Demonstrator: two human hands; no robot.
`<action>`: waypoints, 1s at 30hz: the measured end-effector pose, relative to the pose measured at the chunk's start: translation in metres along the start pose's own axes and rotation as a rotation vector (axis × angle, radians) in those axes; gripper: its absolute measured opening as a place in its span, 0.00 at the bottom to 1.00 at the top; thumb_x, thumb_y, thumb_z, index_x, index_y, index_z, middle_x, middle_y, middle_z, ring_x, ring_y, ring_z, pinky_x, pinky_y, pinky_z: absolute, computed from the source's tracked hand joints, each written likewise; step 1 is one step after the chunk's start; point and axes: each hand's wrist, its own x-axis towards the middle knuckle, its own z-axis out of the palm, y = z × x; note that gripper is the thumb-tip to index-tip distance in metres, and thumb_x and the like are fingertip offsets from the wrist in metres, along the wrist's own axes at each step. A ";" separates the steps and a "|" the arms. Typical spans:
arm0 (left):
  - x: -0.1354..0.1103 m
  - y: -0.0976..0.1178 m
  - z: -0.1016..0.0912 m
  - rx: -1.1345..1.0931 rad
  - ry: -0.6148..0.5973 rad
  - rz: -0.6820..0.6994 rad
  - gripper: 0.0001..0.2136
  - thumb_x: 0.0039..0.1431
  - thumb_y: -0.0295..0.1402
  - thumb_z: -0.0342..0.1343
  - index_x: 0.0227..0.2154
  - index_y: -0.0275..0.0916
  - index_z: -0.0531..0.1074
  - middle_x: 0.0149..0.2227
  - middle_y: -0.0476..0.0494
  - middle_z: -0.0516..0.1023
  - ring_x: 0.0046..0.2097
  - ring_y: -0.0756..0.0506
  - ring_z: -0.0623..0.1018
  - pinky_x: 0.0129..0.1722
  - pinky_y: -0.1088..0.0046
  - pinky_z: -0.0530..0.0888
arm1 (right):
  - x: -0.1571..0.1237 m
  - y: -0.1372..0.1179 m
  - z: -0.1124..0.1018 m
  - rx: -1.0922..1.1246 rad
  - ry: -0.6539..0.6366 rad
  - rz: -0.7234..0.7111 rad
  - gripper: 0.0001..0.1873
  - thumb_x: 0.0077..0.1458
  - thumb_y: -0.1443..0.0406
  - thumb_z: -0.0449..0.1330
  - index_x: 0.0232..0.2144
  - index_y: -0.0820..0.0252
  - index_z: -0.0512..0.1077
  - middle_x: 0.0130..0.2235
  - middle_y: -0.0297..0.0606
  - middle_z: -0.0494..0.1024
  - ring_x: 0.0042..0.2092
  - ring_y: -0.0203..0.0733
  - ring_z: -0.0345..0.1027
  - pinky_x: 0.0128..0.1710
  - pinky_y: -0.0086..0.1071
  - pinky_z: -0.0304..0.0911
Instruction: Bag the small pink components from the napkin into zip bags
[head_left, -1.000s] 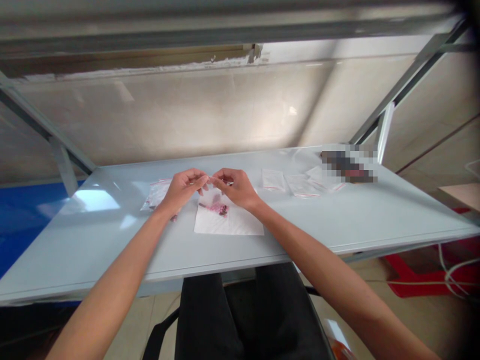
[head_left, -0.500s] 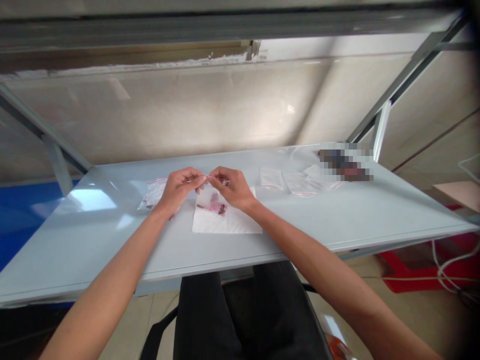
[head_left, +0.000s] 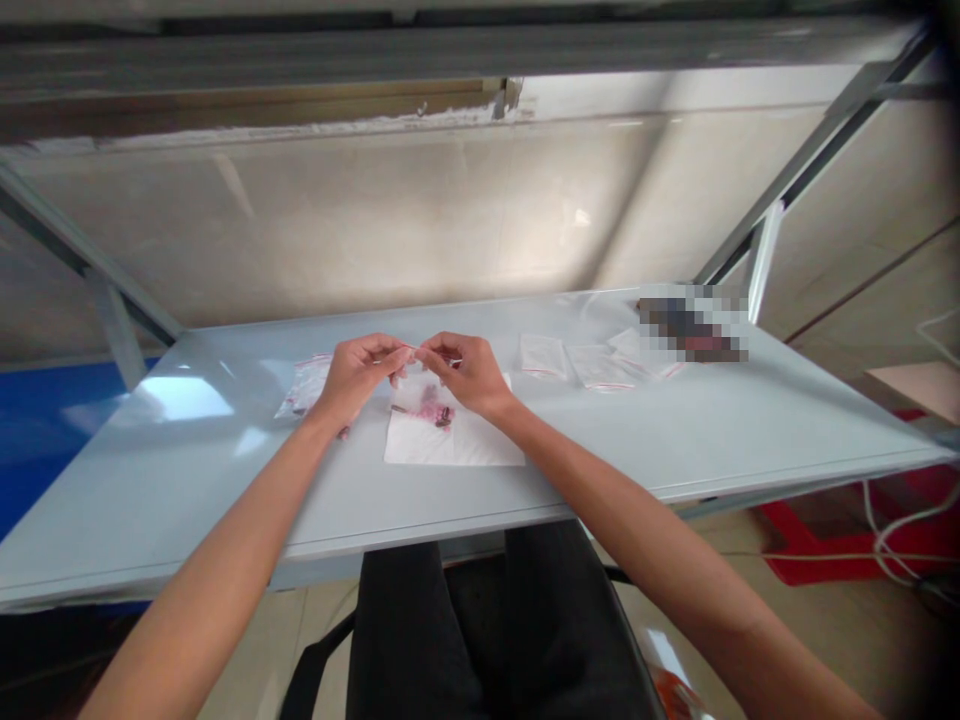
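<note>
My left hand (head_left: 364, 372) and my right hand (head_left: 465, 370) meet fingertip to fingertip above the table. Both are closed in a pinch on the top edge of a small clear zip bag, of which a thin reddish line shows at the fingers; the rest is mostly hidden or hard to see. Just below them lies a white sheet (head_left: 487, 445) with a small pile of pink bits (head_left: 429, 411) and a few dark pieces (head_left: 444, 418) on it. Partly behind my left wrist are clear bags with red strips (head_left: 304, 385). A small dark piece (head_left: 344, 432) lies beside that wrist.
Several flat clear zip bags (head_left: 544, 357) lie right of my hands on the light table (head_left: 637, 430). A blurred-out dark item (head_left: 690, 328) sits at the back right. Metal frame posts (head_left: 765, 255) rise at both ends, with a wall behind.
Both hands keep nearly the same place and pinch. Only a slight shift of the fingers shows, with the reddish line at the fingertips a little plainer now.
</note>
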 end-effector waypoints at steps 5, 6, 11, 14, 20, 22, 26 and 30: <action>0.000 -0.001 0.001 0.008 -0.028 0.003 0.14 0.57 0.44 0.65 0.32 0.35 0.79 0.26 0.46 0.76 0.26 0.50 0.72 0.30 0.73 0.68 | 0.000 0.001 0.000 0.014 -0.010 -0.044 0.19 0.61 0.51 0.59 0.32 0.62 0.76 0.30 0.37 0.78 0.31 0.37 0.68 0.33 0.29 0.61; 0.000 -0.001 0.001 0.009 -0.027 0.003 0.14 0.57 0.44 0.65 0.32 0.36 0.79 0.26 0.46 0.76 0.26 0.50 0.72 0.30 0.73 0.68 | 0.000 0.001 0.001 0.017 -0.012 -0.042 0.20 0.61 0.51 0.59 0.32 0.62 0.76 0.30 0.37 0.78 0.31 0.36 0.68 0.34 0.29 0.61; 0.000 -0.001 0.001 0.003 0.016 0.002 0.14 0.57 0.44 0.66 0.33 0.36 0.80 0.25 0.46 0.77 0.26 0.50 0.73 0.30 0.74 0.69 | 0.002 0.004 0.002 0.039 0.008 0.017 0.23 0.60 0.47 0.60 0.34 0.62 0.77 0.31 0.38 0.79 0.32 0.36 0.68 0.34 0.30 0.62; 0.000 -0.001 0.000 -0.003 0.015 0.002 0.14 0.56 0.44 0.66 0.33 0.36 0.80 0.25 0.46 0.77 0.26 0.50 0.72 0.30 0.73 0.69 | 0.002 0.004 0.002 0.040 0.004 0.031 0.24 0.59 0.46 0.60 0.34 0.62 0.77 0.31 0.39 0.79 0.32 0.37 0.68 0.35 0.30 0.63; 0.001 0.000 0.003 -0.019 -0.027 0.011 0.15 0.57 0.44 0.65 0.32 0.35 0.79 0.26 0.45 0.77 0.27 0.50 0.72 0.31 0.73 0.69 | 0.000 0.000 0.001 -0.006 0.004 0.007 0.23 0.60 0.46 0.59 0.32 0.62 0.75 0.30 0.37 0.77 0.31 0.36 0.66 0.34 0.30 0.61; 0.001 0.000 0.004 -0.024 -0.048 0.005 0.14 0.58 0.43 0.65 0.32 0.35 0.78 0.26 0.45 0.76 0.27 0.50 0.72 0.31 0.72 0.69 | 0.000 -0.001 0.001 -0.022 0.008 -0.008 0.23 0.60 0.47 0.59 0.31 0.62 0.75 0.29 0.36 0.76 0.30 0.36 0.66 0.34 0.30 0.61; 0.003 -0.002 0.003 -0.072 -0.025 -0.002 0.13 0.57 0.42 0.65 0.31 0.35 0.77 0.26 0.45 0.76 0.26 0.50 0.72 0.30 0.72 0.69 | 0.001 0.001 0.001 0.031 0.010 0.011 0.23 0.60 0.47 0.59 0.32 0.62 0.75 0.31 0.37 0.77 0.31 0.36 0.66 0.34 0.30 0.62; 0.004 -0.006 0.001 -0.154 0.047 -0.006 0.13 0.57 0.41 0.66 0.30 0.36 0.76 0.25 0.46 0.75 0.26 0.50 0.71 0.29 0.73 0.68 | 0.001 0.002 0.000 0.060 0.021 0.057 0.24 0.58 0.46 0.60 0.33 0.62 0.75 0.31 0.37 0.76 0.27 0.34 0.63 0.29 0.29 0.60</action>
